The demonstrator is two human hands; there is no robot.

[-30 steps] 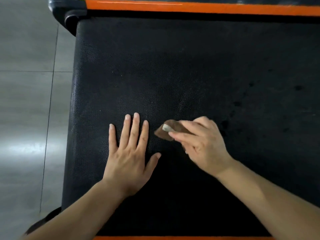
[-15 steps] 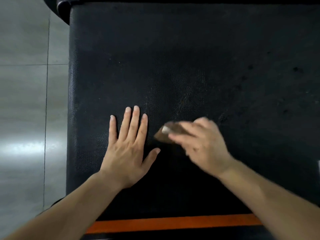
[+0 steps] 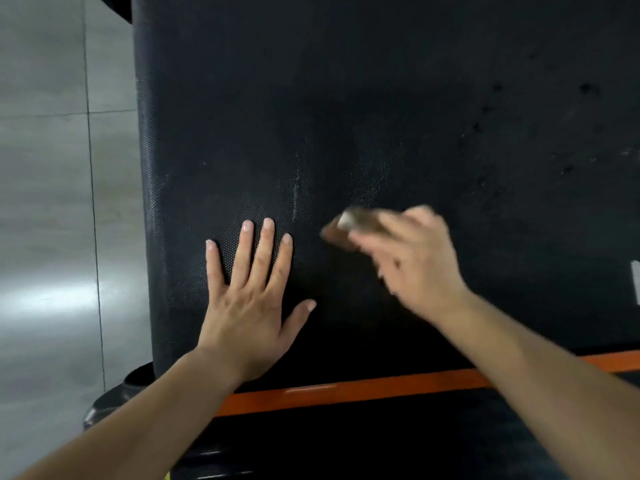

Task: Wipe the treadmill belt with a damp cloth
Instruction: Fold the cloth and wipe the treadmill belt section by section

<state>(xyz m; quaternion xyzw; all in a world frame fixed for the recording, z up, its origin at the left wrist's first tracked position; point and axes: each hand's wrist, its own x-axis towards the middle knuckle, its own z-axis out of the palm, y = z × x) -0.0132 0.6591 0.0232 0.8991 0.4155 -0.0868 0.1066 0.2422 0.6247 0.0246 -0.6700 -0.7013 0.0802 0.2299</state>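
Note:
The black textured treadmill belt [image 3: 381,116] fills most of the view. My left hand [image 3: 249,299] lies flat on it, palm down, fingers straight and spread. To its right, my right hand [image 3: 412,261] grips a small brown cloth [image 3: 349,225] with curled fingers and holds it against the belt; hand and cloth are blurred by motion. Only the cloth's left end shows past my fingers. Faint pale streaks mark the belt just above the cloth.
An orange strip [image 3: 346,389] runs along the near edge of the belt, with a black frame below it. Grey floor tiles [image 3: 52,202] lie to the left. Dark spots dot the belt at the right [image 3: 585,88].
The view has shifted, so the far orange strip left the frame and the near one came in. My right hand with the cloth keeps rubbing; my left hand stays flat.

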